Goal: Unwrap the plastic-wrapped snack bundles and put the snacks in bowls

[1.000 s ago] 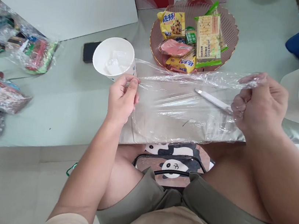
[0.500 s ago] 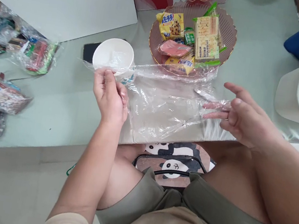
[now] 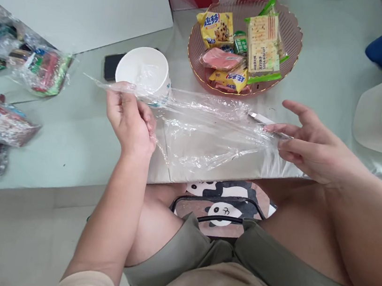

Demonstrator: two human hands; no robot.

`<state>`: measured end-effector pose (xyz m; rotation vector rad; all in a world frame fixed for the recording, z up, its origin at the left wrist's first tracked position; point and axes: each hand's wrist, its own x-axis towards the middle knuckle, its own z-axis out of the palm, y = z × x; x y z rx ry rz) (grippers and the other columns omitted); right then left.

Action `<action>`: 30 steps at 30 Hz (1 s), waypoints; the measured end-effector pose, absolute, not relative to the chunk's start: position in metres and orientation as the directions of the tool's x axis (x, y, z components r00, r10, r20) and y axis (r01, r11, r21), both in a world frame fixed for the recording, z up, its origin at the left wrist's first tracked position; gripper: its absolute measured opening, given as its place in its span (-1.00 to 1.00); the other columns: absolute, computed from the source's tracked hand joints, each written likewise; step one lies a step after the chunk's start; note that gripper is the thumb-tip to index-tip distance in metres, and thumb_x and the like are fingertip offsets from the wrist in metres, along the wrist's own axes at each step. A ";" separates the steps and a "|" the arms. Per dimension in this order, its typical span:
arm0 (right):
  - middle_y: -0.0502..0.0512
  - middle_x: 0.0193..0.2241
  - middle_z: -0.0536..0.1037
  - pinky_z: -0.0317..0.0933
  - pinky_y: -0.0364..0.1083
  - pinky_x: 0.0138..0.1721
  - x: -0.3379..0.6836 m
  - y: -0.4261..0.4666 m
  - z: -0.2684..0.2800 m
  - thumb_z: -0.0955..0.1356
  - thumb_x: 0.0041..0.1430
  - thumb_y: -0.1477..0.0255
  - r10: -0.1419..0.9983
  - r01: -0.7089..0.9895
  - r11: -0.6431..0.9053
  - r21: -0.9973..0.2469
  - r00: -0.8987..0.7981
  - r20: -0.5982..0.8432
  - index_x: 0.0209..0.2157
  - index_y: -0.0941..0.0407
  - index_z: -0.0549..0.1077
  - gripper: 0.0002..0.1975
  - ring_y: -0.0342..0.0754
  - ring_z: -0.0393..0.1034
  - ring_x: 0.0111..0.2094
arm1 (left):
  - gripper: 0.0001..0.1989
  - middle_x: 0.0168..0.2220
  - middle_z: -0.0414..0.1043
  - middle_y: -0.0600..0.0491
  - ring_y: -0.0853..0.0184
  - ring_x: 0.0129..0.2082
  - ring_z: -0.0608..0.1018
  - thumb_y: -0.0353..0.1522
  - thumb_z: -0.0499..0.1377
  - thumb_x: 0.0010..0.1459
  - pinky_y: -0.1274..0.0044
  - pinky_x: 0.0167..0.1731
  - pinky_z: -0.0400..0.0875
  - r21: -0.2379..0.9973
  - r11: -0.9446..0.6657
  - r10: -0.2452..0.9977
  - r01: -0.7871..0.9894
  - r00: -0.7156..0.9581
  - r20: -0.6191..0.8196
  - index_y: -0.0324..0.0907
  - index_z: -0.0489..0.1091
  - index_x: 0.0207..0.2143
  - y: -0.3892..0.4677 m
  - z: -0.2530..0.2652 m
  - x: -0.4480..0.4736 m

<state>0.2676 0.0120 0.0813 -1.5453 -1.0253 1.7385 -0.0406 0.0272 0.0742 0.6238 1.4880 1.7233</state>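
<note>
The left hand [image 3: 130, 122] is curled in a pinch, its forearm [image 3: 112, 212] stretching back nearly straight. Well apart, the right hand [image 3: 314, 148] is spread (one finger extended beyond the others), fingertips toward the left, its forearm [image 3: 366, 222] slanting behind.

There is room between bowl [image 3: 293, 39] and bucket [image 3: 371, 111], but plastic film [image 3: 196, 127] blocks nearer in.

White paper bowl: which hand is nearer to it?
Left. The left hand is at the near side of the white paper bowl; the right hand is far to its right.
</note>
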 end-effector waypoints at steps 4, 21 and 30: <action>0.08 -0.15 0.60 0.30 -0.15 -0.48 0.274 0.012 0.074 0.45 0.00 0.37 0.894 0.263 -0.384 -0.885 -0.135 -0.428 0.14 -0.07 0.39 -0.39 -0.12 0.42 -0.37 | -0.80 -0.75 0.02 0.31 0.57 -0.82 -0.02 -0.33 0.05 0.42 0.55 -0.74 -0.40 0.932 0.120 0.845 -0.341 -0.457 -0.276 -0.09 0.18 -0.33 0.029 0.070 -0.051; 0.24 0.09 0.54 0.35 0.25 0.11 0.215 0.030 0.044 0.34 0.18 0.36 0.894 0.674 0.443 -0.591 -0.383 0.233 0.13 0.04 0.43 -0.54 0.24 0.44 0.09 | -0.69 -0.67 0.26 0.22 0.52 -0.78 0.26 -0.06 0.34 0.18 0.57 -0.86 -0.18 0.994 -0.097 0.921 0.053 -0.375 0.109 -0.08 0.43 -0.33 -0.006 0.048 -0.090; 0.11 -0.30 0.64 0.38 0.12 -0.20 0.212 0.031 0.034 0.37 0.21 0.29 0.985 0.764 0.171 -0.622 -0.153 0.082 0.01 -0.01 0.52 -0.67 0.06 0.46 -0.41 | -0.60 -0.67 0.29 0.20 0.48 -0.73 0.32 0.06 0.27 0.19 0.57 -0.75 0.04 0.961 -0.242 0.904 0.137 -0.327 0.274 -0.06 0.41 -0.30 -0.002 0.039 -0.087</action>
